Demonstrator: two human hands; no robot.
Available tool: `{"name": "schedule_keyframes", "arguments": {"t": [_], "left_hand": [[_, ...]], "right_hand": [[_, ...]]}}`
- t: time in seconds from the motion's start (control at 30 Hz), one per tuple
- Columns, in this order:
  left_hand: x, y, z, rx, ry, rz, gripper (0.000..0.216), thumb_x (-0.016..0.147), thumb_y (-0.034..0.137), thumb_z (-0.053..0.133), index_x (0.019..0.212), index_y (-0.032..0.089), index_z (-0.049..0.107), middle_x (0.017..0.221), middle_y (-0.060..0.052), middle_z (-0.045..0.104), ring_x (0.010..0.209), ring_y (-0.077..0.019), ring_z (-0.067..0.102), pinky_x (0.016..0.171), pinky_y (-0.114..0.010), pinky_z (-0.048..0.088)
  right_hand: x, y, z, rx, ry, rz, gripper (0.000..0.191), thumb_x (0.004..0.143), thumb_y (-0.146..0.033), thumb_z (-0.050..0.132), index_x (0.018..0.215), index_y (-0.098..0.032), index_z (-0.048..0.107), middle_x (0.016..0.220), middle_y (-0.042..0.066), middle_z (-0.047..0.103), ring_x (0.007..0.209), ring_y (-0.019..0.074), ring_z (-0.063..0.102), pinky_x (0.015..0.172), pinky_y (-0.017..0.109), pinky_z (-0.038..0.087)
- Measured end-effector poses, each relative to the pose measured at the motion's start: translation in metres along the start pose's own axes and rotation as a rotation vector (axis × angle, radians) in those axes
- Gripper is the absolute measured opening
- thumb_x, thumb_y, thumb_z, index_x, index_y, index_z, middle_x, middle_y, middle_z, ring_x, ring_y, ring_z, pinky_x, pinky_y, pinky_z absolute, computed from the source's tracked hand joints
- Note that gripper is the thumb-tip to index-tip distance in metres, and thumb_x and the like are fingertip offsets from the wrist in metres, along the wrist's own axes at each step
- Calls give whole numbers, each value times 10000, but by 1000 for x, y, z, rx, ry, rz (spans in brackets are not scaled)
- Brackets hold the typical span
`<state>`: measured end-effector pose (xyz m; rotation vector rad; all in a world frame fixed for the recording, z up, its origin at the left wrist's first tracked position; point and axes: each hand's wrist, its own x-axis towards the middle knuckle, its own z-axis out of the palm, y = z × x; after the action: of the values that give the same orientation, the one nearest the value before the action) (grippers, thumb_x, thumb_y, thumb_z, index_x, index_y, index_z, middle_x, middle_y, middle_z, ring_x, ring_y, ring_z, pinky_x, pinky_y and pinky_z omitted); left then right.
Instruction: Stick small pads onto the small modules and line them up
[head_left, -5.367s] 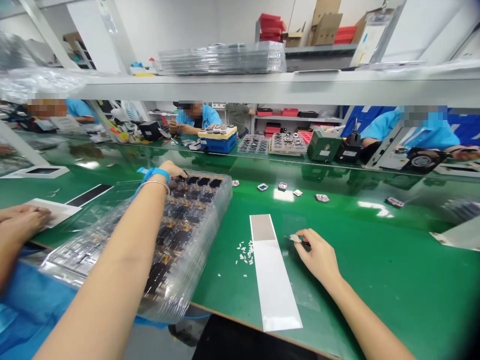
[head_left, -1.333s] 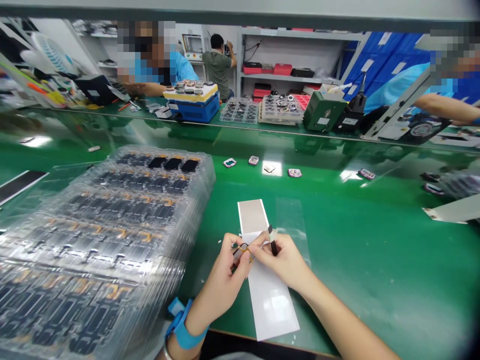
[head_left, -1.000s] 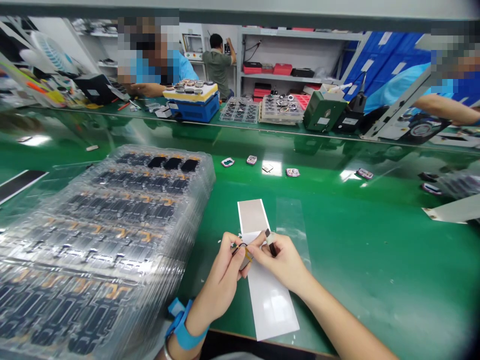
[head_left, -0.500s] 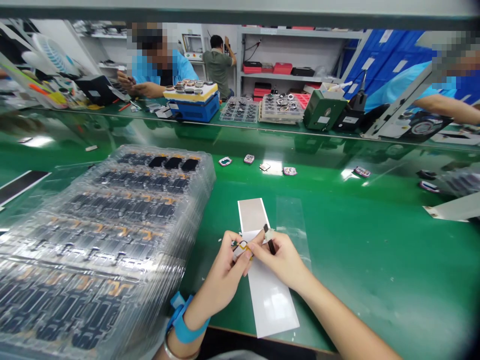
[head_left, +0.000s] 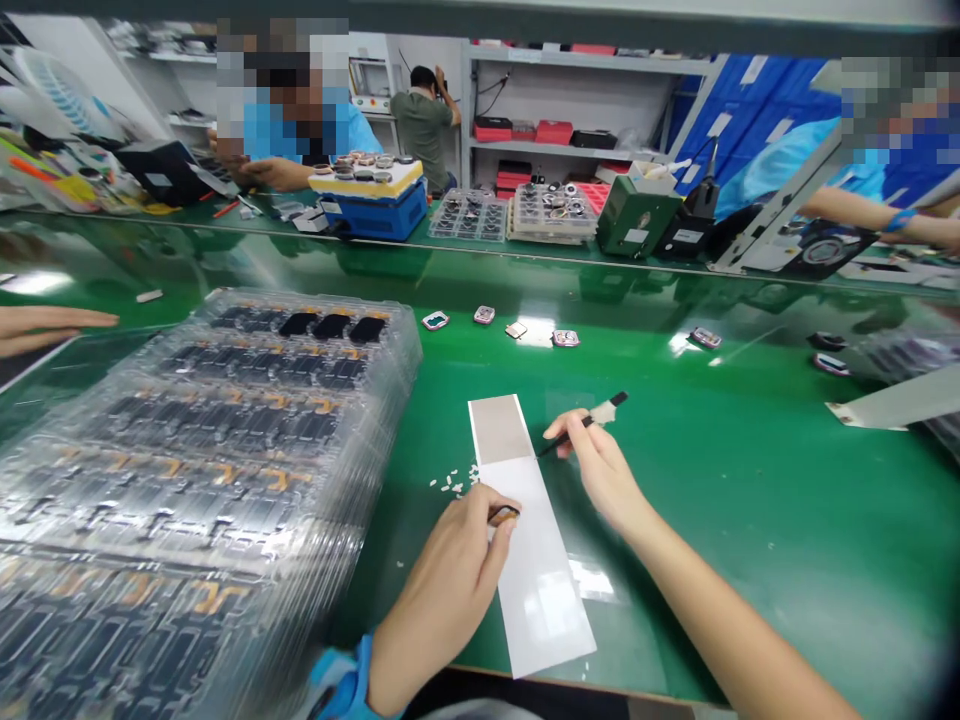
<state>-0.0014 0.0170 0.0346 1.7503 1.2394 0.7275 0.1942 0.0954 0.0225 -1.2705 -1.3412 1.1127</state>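
Note:
My left hand (head_left: 446, 575) pinches a small dark part with an orange edge (head_left: 504, 516) at its fingertips, just over a long white strip (head_left: 540, 570). The strip has a grey pad (head_left: 499, 428) at its far end. My right hand (head_left: 600, 470) sits to the right of the strip and grips a thin black tool (head_left: 589, 421) with a white tip wrapped around it. White flecks (head_left: 454, 484) lie on the green mat left of the strip. A tall stack of clear plastic trays (head_left: 210, 470) holding dark components stands left of my left hand.
Several small pink-rimmed parts (head_left: 484, 315) lie in a row across the green bench (head_left: 750, 500). A co-worker's hand (head_left: 45, 328) reaches in at far left. Beyond a low divider, people work among trays, a blue fixture (head_left: 367, 205) and a green instrument (head_left: 637, 215).
My hands have come apart. The right hand has moved up and right with the black tool, and the left hand has dropped lower with the small part. The view has shifted slightly.

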Motion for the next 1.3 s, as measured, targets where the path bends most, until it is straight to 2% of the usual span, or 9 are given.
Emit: {"name": "schedule_keyframes", "arguments": {"t": [0.13,0.23,0.33,0.47,0.6,0.83,1.13,1.23,1.3], "left_hand": [[5,4,13,275,-46,109,230,1021,162,357,1228,161,456,1334,-194,607,1315,-309,522,1045,-512,461],[12,4,24,361,-93,155,259,1004,109,363,1244,124,462,1412,-215,565,1444,-323,383,1116,-520,432],[20,4,29,419,-114,138,291,980,70,380,1253,108,471,1433,-220,550,1483,-347,301,1140,-555,404],[25,4,30,457,-124,100,323,971,53,389,1281,101,463,1382,-217,595,1482,-368,291,1132,-599,387],[28,5,29,454,-112,101,241,983,57,372,1170,130,505,1377,-202,601,1475,-345,319,1120,-572,402],[31,4,28,472,-85,140,241,1010,89,375,1222,119,487,1306,-184,642,1427,-339,403,1085,-554,421],[33,2,30,306,-3,132,205,990,84,397,1129,174,519,1276,-164,649,1393,-333,439,1071,-573,396],[32,6,28,239,61,107,149,1005,132,387,1066,199,506,1203,-147,665,1280,-311,544,1005,-522,454],[30,10,27,127,117,67,111,1030,194,373,1024,212,483,1099,-123,687,1083,-261,649,892,-428,516]], "right_hand": [[3,14,3,7,0,3,477,827,-666,621,780,-192,651,698,14,623,624,163,639,645,307,531],[6,24,4,27,60,-11,479,715,-650,747,790,-193,628,845,24,617,692,167,684,695,320,577],[9,31,0,49,94,-3,482,697,-640,766,785,-189,619,846,19,599,670,164,702,700,328,604],[8,36,-4,89,122,8,453,714,-604,773,808,-191,612,838,16,608,670,163,718,719,323,622],[7,37,-3,132,103,24,435,706,-577,793,793,-192,611,787,18,637,673,174,731,701,306,623],[9,35,-2,193,99,57,440,671,-570,824,771,-198,609,697,11,672,648,179,739,644,282,611],[8,15,-3,284,134,73,464,604,-540,871,741,-184,607,647,34,728,543,178,720,548,277,599],[-5,-6,-10,322,228,43,394,678,-463,854,808,-192,600,733,36,754,612,175,746,605,276,621],[-21,-21,-12,327,308,9,331,735,-414,829,838,-195,602,772,36,755,651,181,758,639,290,638]]}}
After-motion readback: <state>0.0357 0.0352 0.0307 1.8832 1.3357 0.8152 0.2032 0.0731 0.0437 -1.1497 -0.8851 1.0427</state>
